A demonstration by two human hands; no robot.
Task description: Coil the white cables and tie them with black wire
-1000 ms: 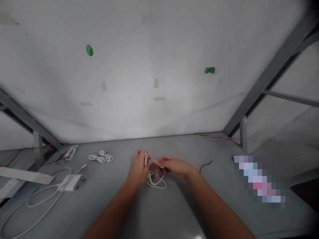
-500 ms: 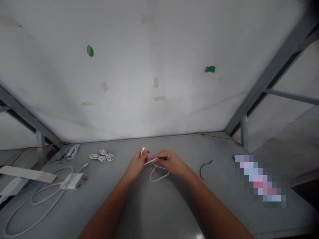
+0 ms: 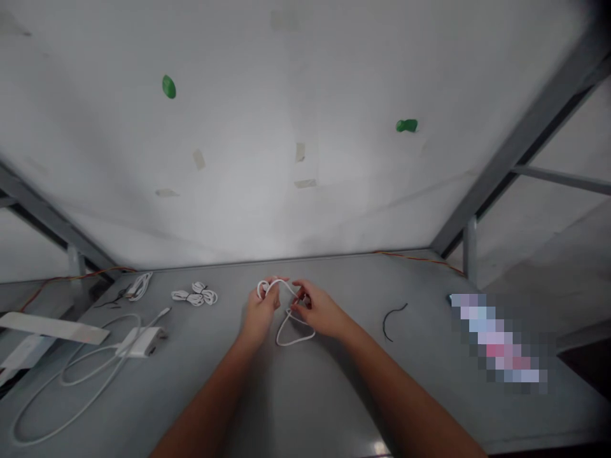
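Two bare forearms reach over one grey table [image 3: 296, 394]. On the left, one white cord [image 3: 29, 439] lies in wide loops, crossing one white power adapter [image 3: 140, 342]. On the right lies one elongated object [image 3: 496, 340], pixelated beyond naming. Between them, at mid-table, is one thin white cable [image 3: 296, 342], in both hands: the left hand [image 3: 260, 312] grips it with curled fingers, a small loop standing above the thumb, and the right hand [image 3: 317, 310] pinches it between thumb and fingers; one larger loop hangs below. One black tie [image 3: 384, 324] lies curved, right of the right hand. Farther back on the left are two bundled white cables, one bow-shaped [image 3: 195, 296], one narrower [image 3: 140, 286]. Behind rises one pale wall [image 3: 353, 191] bearing two green patches [image 3: 168, 86] [image 3: 407, 125].
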